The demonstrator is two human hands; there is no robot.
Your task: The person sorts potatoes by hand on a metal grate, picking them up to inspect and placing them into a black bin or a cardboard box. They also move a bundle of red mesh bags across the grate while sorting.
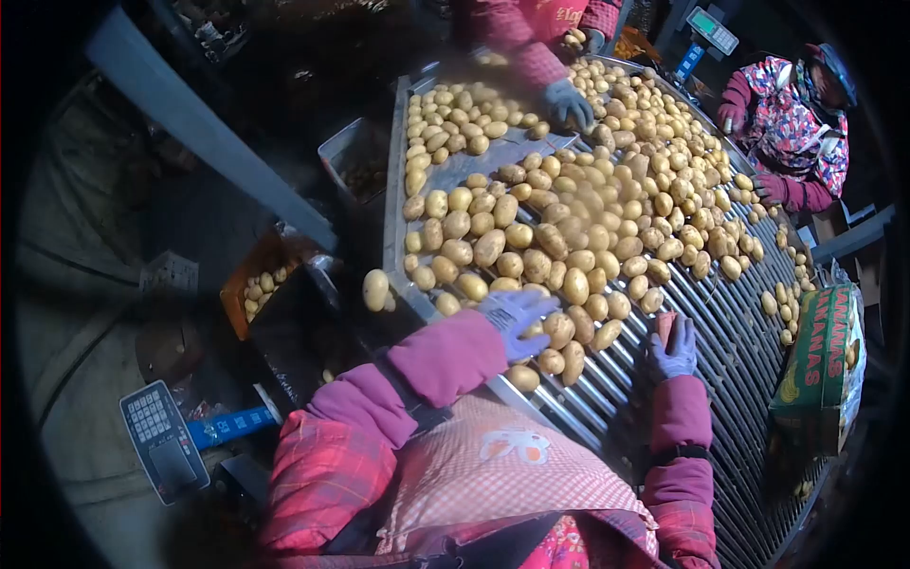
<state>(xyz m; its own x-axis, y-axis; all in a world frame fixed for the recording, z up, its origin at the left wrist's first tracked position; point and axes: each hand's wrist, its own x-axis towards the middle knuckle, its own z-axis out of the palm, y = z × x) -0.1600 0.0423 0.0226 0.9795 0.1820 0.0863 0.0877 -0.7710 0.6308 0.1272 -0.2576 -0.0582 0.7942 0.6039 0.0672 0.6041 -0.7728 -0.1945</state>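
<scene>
My left hand (517,320), in a lilac glove, lies over potatoes (559,329) at the near left edge of the slatted metal sorting table (720,417). Its fingers are stretched out and touch the potatoes, without wrapping round one. To its right, above bare slats, my right hand (674,355) wears the same kind of glove. Between its thumb and fingers is a reddish-brown piece (667,327); its kind cannot be made out. A single potato (376,288) appears just outside the table's left rim.
Across the table a co-worker's gloved hand (569,102) reaches among potatoes. Another person (796,133) stands at the right side. A green printed box (817,356) sits on the right edge. Left are an orange crate (237,302) with potatoes, a scale (163,441) and a slanting metal post (209,119).
</scene>
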